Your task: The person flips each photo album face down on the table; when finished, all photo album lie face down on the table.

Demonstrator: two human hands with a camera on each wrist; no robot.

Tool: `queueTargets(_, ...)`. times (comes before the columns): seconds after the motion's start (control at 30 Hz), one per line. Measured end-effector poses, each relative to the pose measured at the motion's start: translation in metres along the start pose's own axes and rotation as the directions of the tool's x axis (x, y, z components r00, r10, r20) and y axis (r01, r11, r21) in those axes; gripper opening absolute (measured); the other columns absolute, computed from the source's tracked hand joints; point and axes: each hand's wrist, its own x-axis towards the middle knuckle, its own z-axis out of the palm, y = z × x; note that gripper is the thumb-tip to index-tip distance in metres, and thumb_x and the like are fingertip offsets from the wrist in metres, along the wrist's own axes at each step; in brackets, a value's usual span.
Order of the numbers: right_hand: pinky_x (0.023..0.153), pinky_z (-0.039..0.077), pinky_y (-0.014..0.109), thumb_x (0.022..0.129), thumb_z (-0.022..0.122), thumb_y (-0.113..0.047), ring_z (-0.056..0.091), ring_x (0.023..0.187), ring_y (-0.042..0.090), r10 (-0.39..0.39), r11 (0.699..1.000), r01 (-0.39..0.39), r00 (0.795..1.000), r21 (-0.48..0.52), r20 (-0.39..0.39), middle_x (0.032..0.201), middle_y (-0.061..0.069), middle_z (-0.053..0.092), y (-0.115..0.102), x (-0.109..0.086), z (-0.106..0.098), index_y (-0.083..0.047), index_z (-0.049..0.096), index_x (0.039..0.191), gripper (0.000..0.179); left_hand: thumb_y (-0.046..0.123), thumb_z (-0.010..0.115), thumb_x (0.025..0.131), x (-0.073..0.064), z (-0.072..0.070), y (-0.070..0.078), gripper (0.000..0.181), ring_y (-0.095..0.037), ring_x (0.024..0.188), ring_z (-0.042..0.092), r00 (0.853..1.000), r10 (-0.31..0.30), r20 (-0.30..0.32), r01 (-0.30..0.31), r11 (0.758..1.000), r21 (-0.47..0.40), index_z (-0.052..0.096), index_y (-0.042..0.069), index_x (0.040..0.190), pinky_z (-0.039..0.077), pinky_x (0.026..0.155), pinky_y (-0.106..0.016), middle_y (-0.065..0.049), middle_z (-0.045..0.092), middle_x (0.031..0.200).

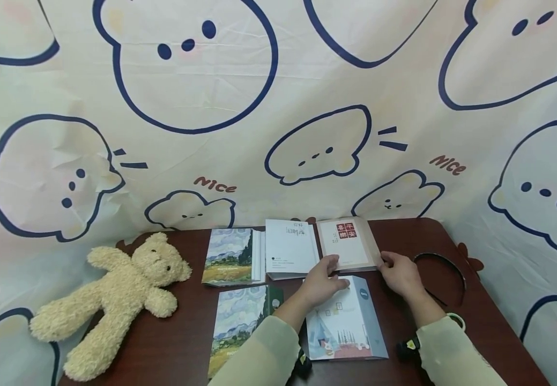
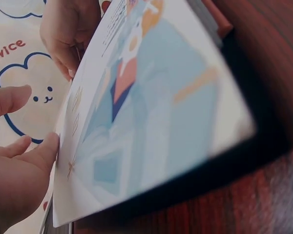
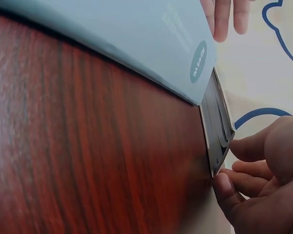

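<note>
A cream book (image 1: 341,244) with red character squares lies at the back of the table. My right hand (image 1: 400,273) pinches its near right corner; in the right wrist view, thumb and fingers meet the book's end (image 3: 217,124). My left hand (image 1: 324,281) reaches to the book's near edge with fingers extended, over the top of a blue-and-white illustrated book (image 1: 341,327). In the left wrist view, the left fingers (image 2: 44,151) are right at the illustrated cover's edge.
A white book (image 1: 290,249) and a landscape-covered book (image 1: 230,254) stand left of the cream one. Another landscape-covered book (image 1: 237,321) lies nearer. A teddy bear (image 1: 124,295) lies at the left, a black headband (image 1: 459,273) at the right. A patterned curtain (image 1: 239,155) hangs behind.
</note>
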Motion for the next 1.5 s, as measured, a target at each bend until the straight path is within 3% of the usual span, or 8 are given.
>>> queueTargets(0.4, 0.093, 0.055, 0.056, 0.102, 0.058, -0.02, 0.063, 0.117, 0.04, -0.038, 0.998, 0.039, 0.998, 0.038, -0.049, 0.136, 0.029, 0.062, -0.02, -0.004, 0.0, 0.005, 0.055, 0.145, 0.05, 0.022, 0.075, 0.095, -0.006, -0.011, 0.004, 0.068, -0.026, 0.146, 0.045, 0.999, 0.043, -0.03, -0.043, 0.999, -0.025, 0.046, 0.013, 0.156, 0.043, 0.114, -0.038, -0.01, 0.047, 0.158)
queueTargets(0.7, 0.081, 0.059, 0.047, 0.102, 0.061, -0.021, 0.068, 0.107, 0.036, -0.08, 0.994, 0.086, 0.994, 0.072, -0.079, 0.128, 0.026, 0.066, -0.042, -0.005, 0.005, 0.002, 0.056, 0.145, 0.049, 0.024, 0.074, 0.096, -0.011, -0.024, 0.01, 0.066, -0.027, 0.146, 0.045, 0.995, 0.036, -0.098, -0.039, 0.999, -0.026, 0.046, 0.014, 0.155, 0.043, 0.115, -0.045, -0.007, 0.049, 0.158)
queueTargets(1.0, 0.077, 0.059, 0.042, 0.101, 0.063, -0.022, 0.067, 0.103, 0.034, -0.097, 0.989, 0.1, 0.995, 0.112, -0.031, 0.124, 0.022, 0.066, -0.064, -0.007, 0.015, -0.004, 0.056, 0.146, 0.049, 0.021, 0.071, 0.096, -0.016, -0.043, 0.01, 0.064, -0.028, 0.147, 0.044, 0.98, 0.037, -0.195, -0.043, 0.999, -0.027, 0.047, 0.01, 0.154, 0.042, 0.115, -0.041, -0.009, 0.049, 0.156)
queueTargets(1.3, 0.093, 0.057, 0.05, 0.101, 0.066, -0.021, 0.062, 0.12, 0.037, -0.129, 0.981, 0.127, 0.992, 0.149, 0.006, 0.141, 0.02, 0.06, -0.082, -0.009, 0.027, -0.006, 0.055, 0.148, 0.051, 0.018, 0.071, 0.098, -0.022, -0.063, 0.006, 0.06, -0.029, 0.148, 0.042, 0.964, 0.014, -0.264, -0.026, 0.999, -0.044, 0.048, 0.011, 0.153, 0.04, 0.117, -0.042, -0.01, 0.049, 0.156)
queueTargets(1.5, 0.097, 0.055, 0.051, 0.099, 0.067, -0.019, 0.062, 0.123, 0.038, -0.154, 0.974, 0.147, 0.988, 0.175, 0.028, 0.138, 0.021, 0.062, -0.095, -0.008, 0.04, -0.005, 0.056, 0.147, 0.051, 0.016, 0.07, 0.098, -0.026, -0.078, 0.003, 0.059, -0.031, 0.148, 0.041, 0.956, 0.029, -0.291, -0.049, 0.997, -0.064, 0.048, 0.009, 0.152, 0.039, 0.118, -0.044, -0.011, 0.049, 0.156)
